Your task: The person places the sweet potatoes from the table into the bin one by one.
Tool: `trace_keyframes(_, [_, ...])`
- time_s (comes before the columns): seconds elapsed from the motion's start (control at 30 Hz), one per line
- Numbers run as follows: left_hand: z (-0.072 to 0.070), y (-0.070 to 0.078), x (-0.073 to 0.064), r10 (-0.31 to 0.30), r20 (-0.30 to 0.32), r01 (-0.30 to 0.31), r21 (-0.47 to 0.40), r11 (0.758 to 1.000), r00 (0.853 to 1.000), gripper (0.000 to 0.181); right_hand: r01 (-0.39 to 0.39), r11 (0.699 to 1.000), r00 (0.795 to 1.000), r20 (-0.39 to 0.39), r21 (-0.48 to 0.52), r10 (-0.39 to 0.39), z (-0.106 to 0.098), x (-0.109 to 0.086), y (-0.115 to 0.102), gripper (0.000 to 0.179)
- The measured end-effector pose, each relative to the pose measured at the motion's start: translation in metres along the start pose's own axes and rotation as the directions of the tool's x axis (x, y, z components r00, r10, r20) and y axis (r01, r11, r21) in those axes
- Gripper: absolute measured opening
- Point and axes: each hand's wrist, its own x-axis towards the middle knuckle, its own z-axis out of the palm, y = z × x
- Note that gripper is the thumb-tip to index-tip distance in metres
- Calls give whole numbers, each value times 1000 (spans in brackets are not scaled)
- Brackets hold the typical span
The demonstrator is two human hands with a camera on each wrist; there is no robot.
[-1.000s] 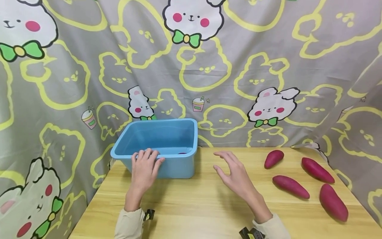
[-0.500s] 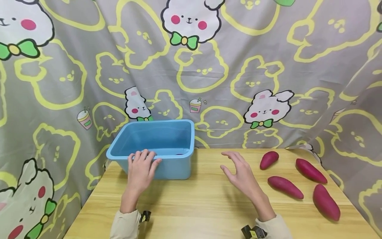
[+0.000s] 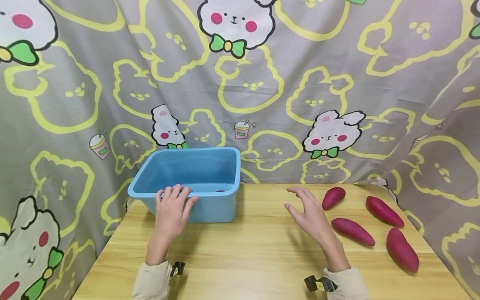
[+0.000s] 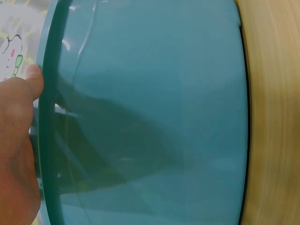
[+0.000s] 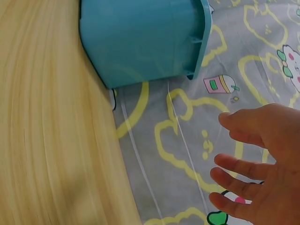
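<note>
My left hand (image 3: 170, 214) holds the front rim of a blue plastic bin (image 3: 211, 210), its fingers bent over the edge and the thumb on the near side. The left wrist view is filled by the bin's outer wall (image 4: 154, 112), with part of the hand (image 4: 16, 140) at the rim. Inside the bin a sliver of something purple-red (image 3: 221, 191) shows; the front wall hides the remainder. Above the table, my right hand (image 3: 313, 216) holds nothing, its fingers and thumb spread apart. Nearest to it are a short sweet potato (image 3: 333, 198) and a longer sweet potato (image 3: 352, 231).
Two more sweet potatoes, one farther back (image 3: 385, 211) and one nearer (image 3: 402, 250), lie at the right of the wooden table (image 3: 243, 258). A patterned grey curtain (image 3: 262, 96) hangs close behind the table and along its sides.
My right hand has moved to the right, away from the bin and closer to the sweet potatoes. The left hand stays on the bin's rim. The head view has shifted slightly.
</note>
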Motion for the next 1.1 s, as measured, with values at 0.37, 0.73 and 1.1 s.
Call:
trace_keyframes(0.37, [3,-2,1,-1,6,1,-3,1000,1000,24,-65,998,998,6,-14,66,-20,-3,21,42])
trace_keyframes(0.73, [1,-6,3,10,7,-10,-2,1000,1000,25,-163,986,985,57,-21,164,-45,-10,39,40])
trace_keyframes(1.1, [2,-6,2,4,4,-4,-7,1000,1000,26,-226,972,967,110,-65,232,-63,-18,60,41])
